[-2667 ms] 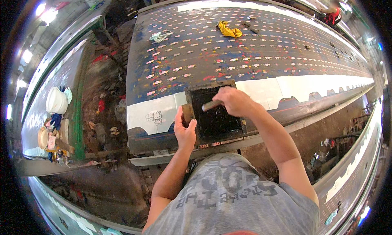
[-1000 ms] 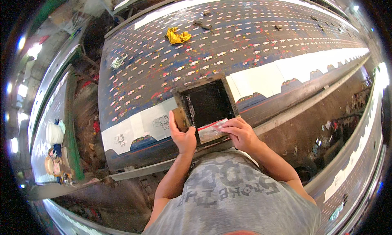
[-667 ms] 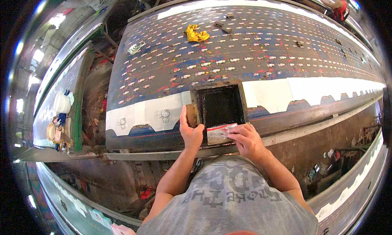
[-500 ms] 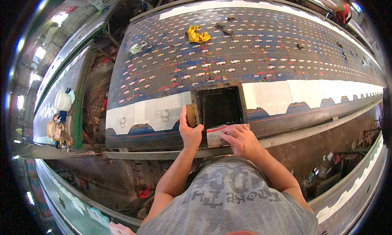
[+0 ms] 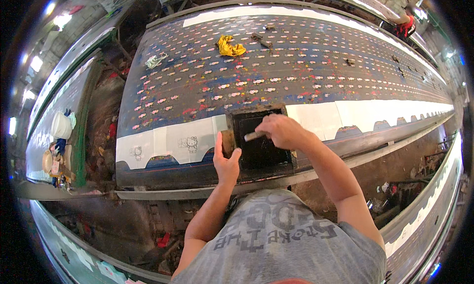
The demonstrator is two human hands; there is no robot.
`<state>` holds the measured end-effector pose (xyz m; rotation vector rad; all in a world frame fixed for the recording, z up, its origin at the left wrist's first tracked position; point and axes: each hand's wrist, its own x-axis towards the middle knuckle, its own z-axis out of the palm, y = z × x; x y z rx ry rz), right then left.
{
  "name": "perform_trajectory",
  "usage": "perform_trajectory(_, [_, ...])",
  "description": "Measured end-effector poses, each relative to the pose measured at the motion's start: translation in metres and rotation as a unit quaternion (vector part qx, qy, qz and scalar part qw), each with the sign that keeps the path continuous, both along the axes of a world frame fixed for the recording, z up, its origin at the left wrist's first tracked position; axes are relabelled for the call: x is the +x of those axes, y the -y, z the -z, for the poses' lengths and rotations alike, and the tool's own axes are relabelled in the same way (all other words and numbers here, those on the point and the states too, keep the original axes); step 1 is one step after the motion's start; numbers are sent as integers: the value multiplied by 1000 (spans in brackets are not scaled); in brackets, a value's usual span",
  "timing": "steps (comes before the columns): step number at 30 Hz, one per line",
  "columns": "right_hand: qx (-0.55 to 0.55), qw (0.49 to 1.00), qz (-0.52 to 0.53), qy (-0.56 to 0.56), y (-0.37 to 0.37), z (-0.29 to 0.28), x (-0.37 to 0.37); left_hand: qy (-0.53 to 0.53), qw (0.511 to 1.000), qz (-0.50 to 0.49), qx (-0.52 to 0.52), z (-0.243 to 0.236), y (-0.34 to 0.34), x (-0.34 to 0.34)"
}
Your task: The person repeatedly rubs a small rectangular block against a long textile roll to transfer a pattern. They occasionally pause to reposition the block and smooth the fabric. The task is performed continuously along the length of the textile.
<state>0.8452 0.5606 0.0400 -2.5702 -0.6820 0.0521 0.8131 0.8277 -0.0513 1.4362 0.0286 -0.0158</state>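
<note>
A dark, square screen printing frame (image 5: 259,171) rests on the near edge of the long table, over the strip of white fabric pieces. Black ink coats its inside. My left hand (image 5: 227,168) grips the wooden block (image 5: 227,142) on the frame's left side, thumb toward the frame. Above the far half of the screen, my right hand (image 5: 284,131) is closed round a squeegee. Only the pale end of this squeegee (image 5: 254,136) shows; my fingers hide the rest. Left of the frame lies a white fabric piece (image 5: 190,155) with a cartoon figure printed in black outline.
More white fabric pieces (image 5: 313,117) run along the table to the right. A yellow cloth (image 5: 230,47) and a pale crumpled cloth (image 5: 156,61) lie farther back. A white bucket (image 5: 61,125) stands on the left table. Another person (image 5: 406,27) is at the far right.
My right hand has moved from the frame's near edge toward its far side with the squeegee. The left hand keeps its hold. The whole view has shifted slightly.
</note>
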Motion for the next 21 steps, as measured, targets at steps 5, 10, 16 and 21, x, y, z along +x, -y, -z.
perform_trajectory(5, [17, 996, 70, 61, -5, 12, 31, -26, 999, 24, 1, 5, -8, 4])
perform_trajectory(10, [-2, 996, 81, 35, -13, 14, 1, 6, 1000, 18, 20, 8, -9, 6])
perform_trajectory(16, [-20, 997, 68, 36, -41, 8, -70, 9, 1000, 21, -4, 14, -8, 5])
perform_trajectory(21, [0, 997, 78, 13, -52, -4, -117, 2, 999, 30, 30, 14, -10, 5])
